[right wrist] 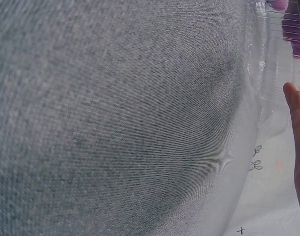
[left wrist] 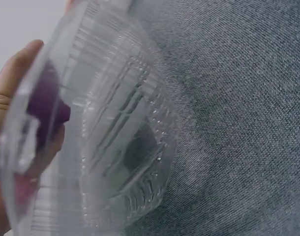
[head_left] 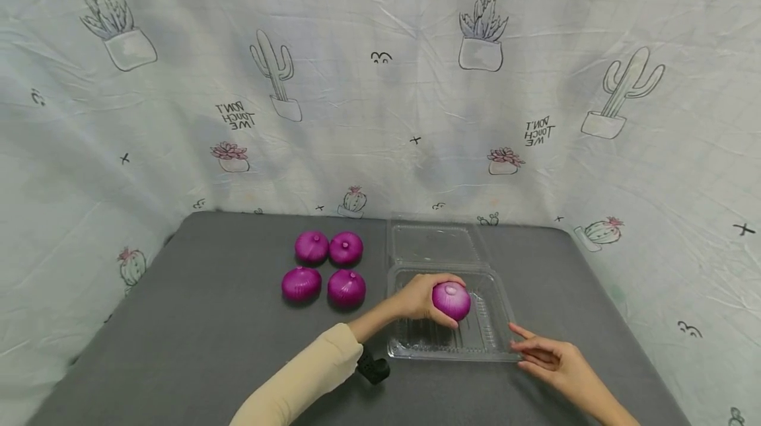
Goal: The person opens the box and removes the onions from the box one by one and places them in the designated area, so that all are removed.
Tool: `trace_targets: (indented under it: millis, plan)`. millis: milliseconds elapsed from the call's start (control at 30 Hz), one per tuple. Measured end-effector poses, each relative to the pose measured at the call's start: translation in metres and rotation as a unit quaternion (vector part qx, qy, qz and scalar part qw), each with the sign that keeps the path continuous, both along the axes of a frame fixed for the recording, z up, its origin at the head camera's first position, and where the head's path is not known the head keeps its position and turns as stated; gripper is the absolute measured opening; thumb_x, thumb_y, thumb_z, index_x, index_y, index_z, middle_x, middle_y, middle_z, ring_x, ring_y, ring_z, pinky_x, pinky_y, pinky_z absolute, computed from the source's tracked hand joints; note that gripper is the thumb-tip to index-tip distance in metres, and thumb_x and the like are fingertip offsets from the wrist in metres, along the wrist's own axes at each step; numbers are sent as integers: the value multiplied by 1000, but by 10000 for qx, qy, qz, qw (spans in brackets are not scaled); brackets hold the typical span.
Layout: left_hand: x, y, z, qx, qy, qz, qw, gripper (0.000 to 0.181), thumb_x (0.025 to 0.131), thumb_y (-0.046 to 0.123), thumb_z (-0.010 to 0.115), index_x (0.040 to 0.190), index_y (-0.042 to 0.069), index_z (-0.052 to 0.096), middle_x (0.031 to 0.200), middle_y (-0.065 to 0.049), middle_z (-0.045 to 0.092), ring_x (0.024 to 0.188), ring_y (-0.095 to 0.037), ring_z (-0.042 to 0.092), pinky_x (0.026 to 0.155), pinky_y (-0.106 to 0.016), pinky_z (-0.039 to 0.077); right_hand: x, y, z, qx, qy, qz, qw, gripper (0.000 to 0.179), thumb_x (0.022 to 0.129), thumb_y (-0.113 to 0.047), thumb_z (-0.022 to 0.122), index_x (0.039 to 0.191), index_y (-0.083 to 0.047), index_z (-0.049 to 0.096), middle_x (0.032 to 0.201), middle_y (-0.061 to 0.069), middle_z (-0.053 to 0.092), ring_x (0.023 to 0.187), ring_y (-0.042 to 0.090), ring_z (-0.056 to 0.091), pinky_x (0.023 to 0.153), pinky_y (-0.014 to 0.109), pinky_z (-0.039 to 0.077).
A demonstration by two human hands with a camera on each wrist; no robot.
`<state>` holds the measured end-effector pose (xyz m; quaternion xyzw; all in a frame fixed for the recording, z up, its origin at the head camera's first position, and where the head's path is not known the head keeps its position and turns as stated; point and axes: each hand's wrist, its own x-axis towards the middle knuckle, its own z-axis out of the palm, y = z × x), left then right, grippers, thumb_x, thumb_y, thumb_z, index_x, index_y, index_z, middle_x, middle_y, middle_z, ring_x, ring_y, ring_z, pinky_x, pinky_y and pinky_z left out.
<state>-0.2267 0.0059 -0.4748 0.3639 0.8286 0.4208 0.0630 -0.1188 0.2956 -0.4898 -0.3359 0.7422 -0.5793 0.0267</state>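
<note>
My left hand (head_left: 429, 297) grips a purple-red onion (head_left: 452, 300) between thumb and fingers, with its pale end facing up. The onion is held over the base of a clear plastic clamshell container (head_left: 395, 350), whose hinged lid (head_left: 434, 244) lies folded back. Through the container's see-through wall (left wrist: 125, 118), the left wrist view shows the same onion (left wrist: 44, 105) darkly. At the container's right front corner, my right hand (head_left: 555, 360) has its fingers extended, fingertips right at the rim. Its fingers (right wrist: 297, 113) appear at the edge of the right wrist view.
Several more onions (head_left: 347, 288) sit grouped on the grey cloth-covered table (head_left: 226, 320), left of the container. A black strap-like object (head_left: 373, 368) shows beside the left sleeve (head_left: 309, 363). A white curtain (head_left: 380, 102) with plant drawings surrounds the table's back and sides.
</note>
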Motion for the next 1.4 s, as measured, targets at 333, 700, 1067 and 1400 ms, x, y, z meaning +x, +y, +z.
trace_targets:
  millis: [333, 700, 1067, 1400]
  plan:
    - [4, -13, 14, 413, -46, 475, 9980, 65, 61, 13, 90, 119, 16, 62, 110, -2, 66, 97, -10, 59, 80, -22, 48, 1, 0, 2, 9, 48, 14, 10000, 28, 82, 17, 62, 110, 12, 62, 137, -7, 52, 112, 9, 59, 85, 21, 50]
    - [12, -29, 39, 1088, -330, 1016, 9883, 63, 62, 5, 87, 119, 12, 61, 112, -4, 63, 99, -19, 59, 79, -27, 50, 1, -1, 5, 32, 134, 2, 9999, 27, 82, 16, 63, 109, 14, 62, 137, -6, 53, 112, 7, 59, 84, 22, 50]
    - [21, -57, 37, 1395, -646, 1125, 9817, 65, 66, 9, 86, 124, 16, 57, 118, -6, 60, 101, -20, 59, 78, -30, 53, 2, 1, 0, -53, 11, 174, 9998, 26, 85, 12, 62, 109, 21, 57, 139, -5, 51, 112, 10, 60, 84, 24, 51]
    - [24, -73, 36, 1621, -831, 947, 9787, 67, 69, 12, 85, 128, 12, 55, 122, -8, 58, 103, -23, 58, 80, -33, 53, 1, 0, 0, -179, -69, 295, 9994, 27, 86, 13, 60, 110, 22, 55, 139, -4, 51, 113, 10, 59, 85, 23, 51]
